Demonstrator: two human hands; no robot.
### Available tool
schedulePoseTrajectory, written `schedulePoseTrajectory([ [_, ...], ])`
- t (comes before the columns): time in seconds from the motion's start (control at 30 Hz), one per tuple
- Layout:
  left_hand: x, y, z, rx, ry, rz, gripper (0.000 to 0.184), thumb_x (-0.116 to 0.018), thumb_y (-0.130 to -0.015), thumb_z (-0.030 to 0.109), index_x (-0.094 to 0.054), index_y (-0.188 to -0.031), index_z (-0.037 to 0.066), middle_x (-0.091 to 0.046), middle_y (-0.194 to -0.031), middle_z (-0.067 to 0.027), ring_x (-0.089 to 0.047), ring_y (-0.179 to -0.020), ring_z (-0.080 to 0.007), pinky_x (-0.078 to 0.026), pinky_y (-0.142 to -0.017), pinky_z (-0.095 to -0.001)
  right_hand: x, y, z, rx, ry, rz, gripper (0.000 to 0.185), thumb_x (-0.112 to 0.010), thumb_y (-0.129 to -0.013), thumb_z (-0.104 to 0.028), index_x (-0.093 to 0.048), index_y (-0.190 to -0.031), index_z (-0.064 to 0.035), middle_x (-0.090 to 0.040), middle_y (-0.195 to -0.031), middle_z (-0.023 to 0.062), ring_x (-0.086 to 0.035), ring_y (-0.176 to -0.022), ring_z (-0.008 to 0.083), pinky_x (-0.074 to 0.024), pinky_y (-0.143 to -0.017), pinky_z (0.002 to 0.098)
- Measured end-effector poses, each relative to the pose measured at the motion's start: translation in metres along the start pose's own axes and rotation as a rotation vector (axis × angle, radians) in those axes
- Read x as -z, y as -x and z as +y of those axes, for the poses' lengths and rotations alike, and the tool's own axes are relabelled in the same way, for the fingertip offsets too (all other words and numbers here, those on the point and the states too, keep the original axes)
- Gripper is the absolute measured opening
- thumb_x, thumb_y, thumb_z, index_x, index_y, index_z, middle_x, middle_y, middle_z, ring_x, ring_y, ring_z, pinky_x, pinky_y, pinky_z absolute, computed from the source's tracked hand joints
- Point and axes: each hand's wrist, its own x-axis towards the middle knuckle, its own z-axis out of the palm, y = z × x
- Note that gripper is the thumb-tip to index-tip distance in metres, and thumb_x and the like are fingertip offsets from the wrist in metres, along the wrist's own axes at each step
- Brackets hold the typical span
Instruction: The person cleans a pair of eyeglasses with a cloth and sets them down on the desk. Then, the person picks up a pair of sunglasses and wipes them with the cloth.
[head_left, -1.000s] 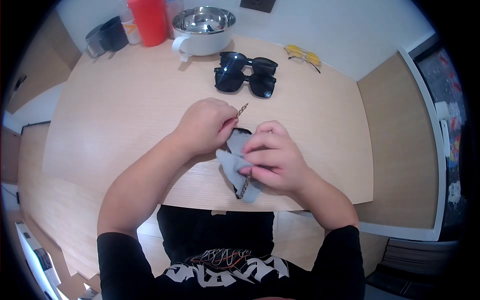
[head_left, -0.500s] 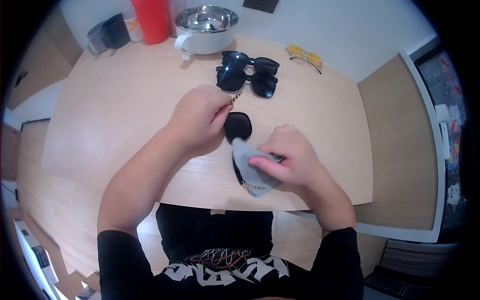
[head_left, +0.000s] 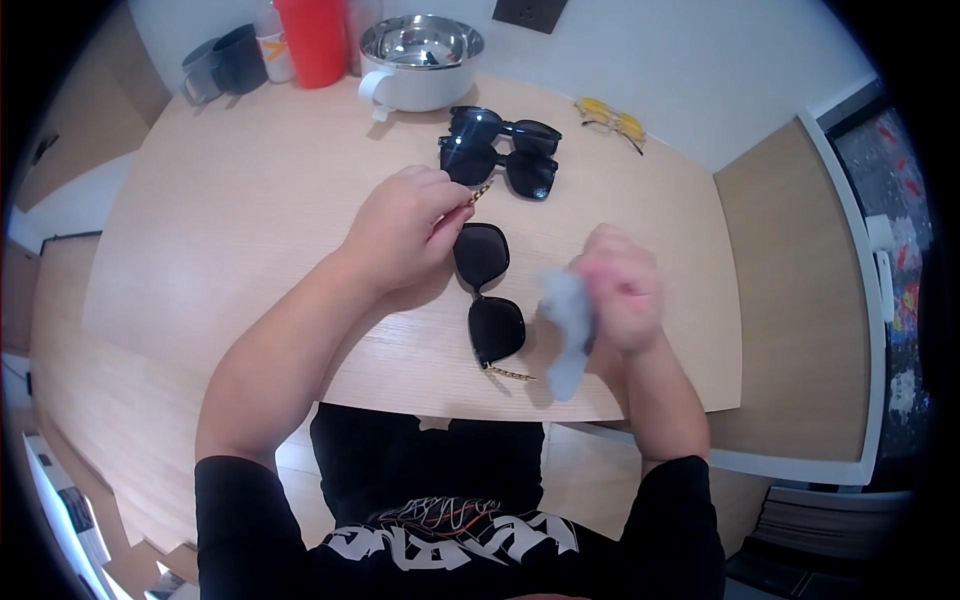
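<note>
Black sunglasses [head_left: 497, 328] with gold chain-like temples are held by my left hand [head_left: 408, 225], which is closed on one end near the temple. Both dark lenses show, one nearer my body than the other. To their right, my right hand [head_left: 626, 290] is closed around a grey cloth [head_left: 567, 335] that hangs down, blurred by motion. The cloth is apart from the lenses. Just beyond my left hand lie two more pairs of dark sunglasses, a nearer pair [head_left: 528, 175] and a farther pair [head_left: 533, 136], one close behind the other.
Yellow-lensed glasses [head_left: 611, 119] lie at the back right of the wooden table [head_left: 200, 270]. Along the back stand a white-handled steel bowl [head_left: 420, 85], a red container [head_left: 310, 45] and dark mugs [head_left: 238, 60]. A wooden side panel [head_left: 795, 300] rises at the right.
My right hand has moved right and slightly away from me, lifting the grey cloth off the sunglasses and uncovering the nearer lens. My left hand keeps its hold, almost unmoved.
</note>
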Motion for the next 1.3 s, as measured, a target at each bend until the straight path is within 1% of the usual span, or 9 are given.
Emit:
schedulePoseTrajectory([
  [0.1,0.001,0.000,0.000,-0.001,0.007,0.017,0.006,-0.063,-0.083,0.009,-0.066,-0.083,0.003,-0.062,-0.080,-0.0117,-0.059,-0.081,-0.0322,-0.047,-0.073,-0.0424,-0.020,-0.013,-0.021,0.101,0.408,-0.233,0.009,-0.075,-0.074,-0.018,-0.071,-0.076,-0.0099,-0.060,-0.081,0.0045,-0.052,-0.074,0.0260,-0.0420,-0.067,0.0360],
  [0.2,0.000,0.000,0.001,-0.004,0.006,0.024,0.007,-0.063,-0.083,0.009,-0.066,-0.084,0.003,-0.062,-0.079,-0.0120,-0.059,-0.081,-0.0323,-0.047,-0.073,-0.0423,-0.025,-0.008,-0.019,0.020,0.349,-0.263,0.012,-0.077,-0.070,-0.019,-0.073,-0.080,-0.0127,-0.060,-0.084,0.0025,-0.055,-0.081,0.0260,-0.0437,-0.071,0.0362],
  [0.5,-0.006,0.002,0.001,0.070,-0.049,-0.107,0.010,-0.063,-0.082,0.010,-0.063,-0.075,0.003,-0.062,-0.076,-0.0136,-0.059,-0.081,-0.0339,-0.047,-0.073,-0.0443,-0.039,-0.002,-0.019,0.065,0.311,-0.518,0.018,-0.071,-0.078,-0.018,-0.074,-0.095,-0.0148,-0.062,-0.083,0.0013,-0.059,-0.084,0.0238,-0.0460,-0.075,0.0375],
  [0.63,-0.009,0.002,-0.004,0.073,-0.062,-0.116,0.012,-0.062,-0.082,0.012,-0.063,-0.073,0.003,-0.062,-0.075,-0.0146,-0.059,-0.080,-0.0350,-0.047,-0.073,-0.0460,-0.047,-0.001,-0.021,0.036,0.403,-0.374,0.020,-0.073,-0.076,-0.012,-0.074,-0.097,-0.0133,-0.062,-0.084,0.0015,-0.059,-0.078,0.0241,-0.0454,-0.068,0.0365],
  [0.83,-0.012,0.002,-0.003,0.114,-0.060,-0.113,0.014,-0.062,-0.082,0.013,-0.063,-0.073,0.003,-0.063,-0.075,-0.0162,-0.061,-0.078,-0.0363,-0.048,-0.072,-0.0475,-0.054,0.001,-0.017,0.194,0.259,-0.457,0.027,-0.071,-0.075,-0.008,-0.074,-0.101,-0.0153,-0.060,-0.081,0.0004,-0.057,-0.076,0.0224,-0.0440,-0.068,0.0364],
  [0.93,-0.014,0.002,-0.003,0.129,-0.062,-0.106,0.014,-0.062,-0.082,0.014,-0.064,-0.074,0.003,-0.063,-0.074,-0.0165,-0.061,-0.078,-0.0363,-0.048,-0.072,-0.0473,-0.054,-0.002,-0.023,0.192,0.246,-0.464,0.027,-0.068,-0.078,-0.011,-0.073,-0.104,-0.0160,-0.058,-0.081,-0.0001,-0.056,-0.080,0.0223,-0.0430,-0.073,0.0374],
  [1.13,-0.014,0.003,-0.001,0.141,-0.045,-0.121,0.012,-0.063,-0.081,0.012,-0.064,-0.075,0.002,-0.061,-0.074,-0.0167,-0.060,-0.077,-0.0365,-0.047,-0.070,-0.0460,-0.064,-0.002,-0.022,0.109,0.425,-0.317,0.024,-0.068,-0.077,-0.013,-0.074,-0.100,-0.0165,-0.058,-0.083,0.0001,-0.055,-0.082,0.0232,-0.0412,-0.072,0.0374],
  [1.23,-0.013,0.003,0.000,0.129,-0.053,-0.110,0.011,-0.064,-0.081,0.010,-0.063,-0.075,0.002,-0.060,-0.074,-0.0167,-0.059,-0.076,-0.0367,-0.047,-0.069,-0.0454,-0.067,0.001,-0.024,0.062,0.310,-0.384,0.038,-0.069,-0.068,-0.003,-0.074,-0.102,-0.0174,-0.055,-0.079,-0.0006,-0.054,-0.079,0.0220,-0.0398,-0.073,0.0364],
  [1.3,-0.012,0.003,0.001,0.124,-0.052,-0.107,0.011,-0.064,-0.081,0.011,-0.063,-0.075,0.002,-0.060,-0.074,-0.0167,-0.059,-0.076,-0.0368,-0.047,-0.070,-0.0454,-0.062,0.000,-0.024,0.117,0.183,-0.521,0.032,-0.069,-0.071,-0.006,-0.073,-0.101,-0.0162,-0.057,-0.083,0.0003,-0.054,-0.084,0.0231,-0.0414,-0.073,0.0377],
])
